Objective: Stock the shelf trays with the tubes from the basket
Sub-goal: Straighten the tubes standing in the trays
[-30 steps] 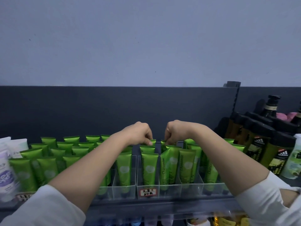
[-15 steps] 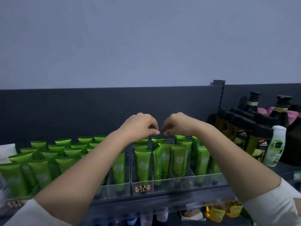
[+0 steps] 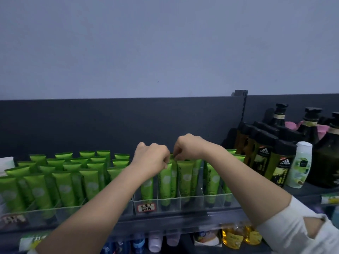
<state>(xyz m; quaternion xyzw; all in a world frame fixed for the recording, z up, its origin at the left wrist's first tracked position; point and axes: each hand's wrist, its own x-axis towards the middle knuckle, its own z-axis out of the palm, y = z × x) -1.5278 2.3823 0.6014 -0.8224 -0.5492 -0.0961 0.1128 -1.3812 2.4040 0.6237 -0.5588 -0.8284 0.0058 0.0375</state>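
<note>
Clear tray (image 3: 192, 201): green tubes (image 3: 185, 173) upright; L hand (image 3: 150, 158), R hand (image 3: 189, 147) pinch tops.

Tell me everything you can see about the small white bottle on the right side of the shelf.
The small white bottle looks plastic, with a white cap on top and a pale green printed label. It stands about upright on the dark shelf, between an adidas bottle and a large dark bottle.
</note>
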